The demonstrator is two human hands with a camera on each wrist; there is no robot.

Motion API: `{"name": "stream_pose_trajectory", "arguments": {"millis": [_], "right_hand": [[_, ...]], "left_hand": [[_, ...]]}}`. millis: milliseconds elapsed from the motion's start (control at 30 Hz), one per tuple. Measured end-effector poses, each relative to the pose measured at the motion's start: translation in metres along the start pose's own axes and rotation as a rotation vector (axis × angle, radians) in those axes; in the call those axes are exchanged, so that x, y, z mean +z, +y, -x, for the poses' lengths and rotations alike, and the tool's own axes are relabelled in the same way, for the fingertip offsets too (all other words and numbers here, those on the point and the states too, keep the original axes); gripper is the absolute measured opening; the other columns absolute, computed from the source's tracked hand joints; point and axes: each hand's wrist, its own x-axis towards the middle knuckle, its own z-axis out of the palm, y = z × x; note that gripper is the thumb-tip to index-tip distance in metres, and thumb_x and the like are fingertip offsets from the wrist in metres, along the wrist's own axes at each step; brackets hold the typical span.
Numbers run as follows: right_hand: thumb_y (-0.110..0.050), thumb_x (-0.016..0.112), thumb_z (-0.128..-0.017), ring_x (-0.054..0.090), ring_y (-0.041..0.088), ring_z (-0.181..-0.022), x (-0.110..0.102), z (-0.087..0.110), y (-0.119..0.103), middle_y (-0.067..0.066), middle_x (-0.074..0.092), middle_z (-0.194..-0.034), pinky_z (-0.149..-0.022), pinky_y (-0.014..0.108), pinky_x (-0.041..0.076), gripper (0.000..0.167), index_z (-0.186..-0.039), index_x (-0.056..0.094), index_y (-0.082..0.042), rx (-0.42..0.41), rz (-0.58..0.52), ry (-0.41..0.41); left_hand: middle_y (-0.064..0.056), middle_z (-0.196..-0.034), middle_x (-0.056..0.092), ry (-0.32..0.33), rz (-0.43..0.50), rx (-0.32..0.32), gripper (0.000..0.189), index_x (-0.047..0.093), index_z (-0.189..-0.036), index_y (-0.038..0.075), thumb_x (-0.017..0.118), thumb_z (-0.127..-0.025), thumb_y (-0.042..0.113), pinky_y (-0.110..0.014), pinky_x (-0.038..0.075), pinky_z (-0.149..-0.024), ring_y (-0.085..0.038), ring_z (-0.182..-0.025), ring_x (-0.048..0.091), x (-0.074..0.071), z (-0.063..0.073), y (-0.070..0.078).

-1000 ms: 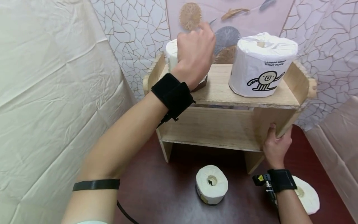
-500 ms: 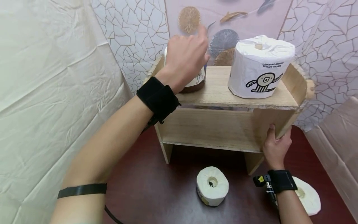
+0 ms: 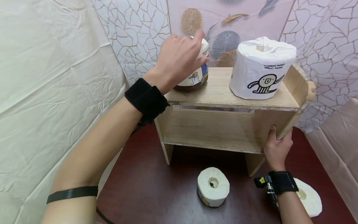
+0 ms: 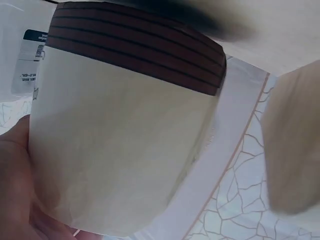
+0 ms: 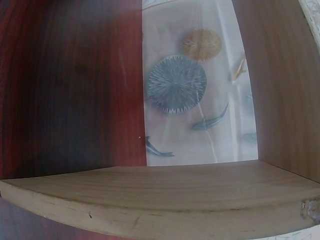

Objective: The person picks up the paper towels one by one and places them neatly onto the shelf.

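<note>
My left hand (image 3: 179, 57) holds a toilet paper roll (image 3: 197, 79) at the left of a small wooden shelf's top board. The roll's wrapper is off-white with a printed drawing and a dark brown striped band at the bottom. In the left wrist view the fingers (image 4: 15, 155) wrap the far side of this roll, and the band appears at the top. Low on the right, my right hand (image 3: 278, 149) grips the front edge of the side panel of the wooden shelf (image 3: 209, 129), thumb on the inner face.
A larger white toilet paper pack (image 3: 258, 73) stands on the top board's right. On the dark red table (image 3: 151, 193), one roll (image 3: 213, 186) stands before the shelf; another roll (image 3: 309, 199) is partly hidden by my right forearm. A cream cloth (image 3: 56, 77) hangs at the left.
My left hand and forearm have moved left and slightly down. More of the roll's printed side now shows beside the hand. My right hand keeps its grip on the panel.
</note>
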Motion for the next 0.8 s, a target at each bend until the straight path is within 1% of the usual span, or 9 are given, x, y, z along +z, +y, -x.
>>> {"name": "stream_pose_trajectory", "arguments": {"millis": [133, 233, 333, 400, 467, 533, 667, 733, 800], "right_hand": [[-0.018, 0.059, -0.106, 0.063, 0.0, -0.106, 0.0, -0.001, 0.0, 0.02, 0.069, -0.126, -0.085, 0.018, 0.046, 0.043, -0.148, 0.057, -0.018, -0.007, -0.004, 0.004], [-0.018, 0.059, -0.106, 0.063, 0.0, -0.106, 0.0, -0.001, 0.0, 0.021, 0.069, -0.126, -0.084, 0.018, 0.045, 0.043, -0.148, 0.057, -0.018, -0.01, 0.0, 0.003], [-0.019, 0.06, -0.105, 0.062, -0.002, -0.103, 0.0, 0.0, 0.002, 0.021, 0.07, -0.123, -0.083, 0.018, 0.044, 0.044, -0.149, 0.057, -0.02, -0.01, 0.001, 0.01], [-0.019, 0.06, -0.105, 0.062, -0.003, -0.102, 0.0, 0.001, 0.003, 0.021, 0.07, -0.121, -0.082, 0.018, 0.044, 0.044, -0.149, 0.058, -0.02, -0.01, -0.002, 0.015], [-0.019, 0.061, -0.105, 0.062, -0.004, -0.1, 0.0, 0.001, 0.004, 0.019, 0.071, -0.118, -0.081, 0.017, 0.043, 0.044, -0.149, 0.058, -0.021, -0.01, -0.004, 0.021], [-0.019, 0.06, -0.105, 0.063, -0.004, -0.1, 0.0, 0.001, 0.004, 0.018, 0.071, -0.118, -0.081, 0.017, 0.043, 0.044, -0.149, 0.058, -0.021, -0.008, -0.007, 0.021], [-0.019, 0.061, -0.105, 0.063, -0.003, -0.101, 0.0, 0.0, 0.005, 0.015, 0.071, -0.118, -0.081, 0.017, 0.044, 0.044, -0.149, 0.058, -0.02, -0.004, -0.002, 0.022], [-0.019, 0.061, -0.105, 0.063, -0.003, -0.101, 0.0, 0.0, 0.004, 0.013, 0.071, -0.119, -0.082, 0.017, 0.044, 0.044, -0.149, 0.058, -0.02, -0.003, -0.002, 0.021], [-0.019, 0.061, -0.105, 0.063, -0.003, -0.101, 0.0, 0.001, 0.004, 0.011, 0.07, -0.118, -0.082, 0.017, 0.043, 0.043, -0.149, 0.058, -0.02, -0.003, -0.004, 0.019]], "left_hand": [[-0.004, -0.097, 0.073, 0.016, 0.054, 0.039, 0.065, 0.047, -0.149, 0.009, 0.056, -0.106, 0.057, -0.038, 0.051, -0.09, -0.024, -0.09, 0.07, 0.0, 0.003, -0.005], [-0.006, -0.099, 0.075, 0.041, 0.106, 0.077, 0.067, 0.048, -0.151, 0.01, 0.059, -0.105, 0.057, -0.042, 0.051, -0.099, -0.025, -0.094, 0.072, 0.001, 0.006, -0.009], [-0.006, -0.093, 0.073, 0.064, 0.159, 0.106, 0.067, 0.049, -0.152, 0.011, 0.061, -0.104, 0.056, -0.043, 0.051, -0.1, -0.024, -0.087, 0.068, 0.002, 0.009, -0.013], [-0.006, -0.092, 0.072, 0.084, 0.198, 0.124, 0.066, 0.05, -0.15, 0.011, 0.062, -0.103, 0.056, -0.043, 0.051, -0.099, -0.024, -0.086, 0.067, 0.004, 0.011, -0.016], [-0.007, -0.095, 0.074, 0.105, 0.23, 0.149, 0.064, 0.052, -0.149, 0.011, 0.064, -0.103, 0.054, -0.043, 0.05, -0.101, -0.025, -0.087, 0.066, 0.005, 0.013, -0.018], [-0.009, -0.101, 0.076, 0.125, 0.24, 0.181, 0.062, 0.053, -0.147, 0.01, 0.065, -0.103, 0.053, -0.043, 0.048, -0.104, -0.025, -0.093, 0.069, 0.007, 0.014, -0.021], [-0.012, -0.117, 0.076, 0.138, 0.209, 0.246, 0.061, 0.052, -0.145, 0.009, 0.065, -0.104, 0.051, -0.042, 0.043, -0.108, -0.026, -0.109, 0.071, 0.011, 0.016, -0.026], [-0.013, -0.124, 0.075, 0.135, 0.2, 0.259, 0.061, 0.051, -0.145, 0.009, 0.065, -0.104, 0.051, -0.042, 0.041, -0.108, -0.025, -0.116, 0.07, 0.013, 0.016, -0.028], [-0.013, -0.126, 0.074, 0.133, 0.204, 0.265, 0.061, 0.051, -0.146, 0.009, 0.064, -0.104, 0.052, -0.042, 0.04, -0.109, -0.025, -0.118, 0.069, 0.015, 0.017, -0.031]]}}
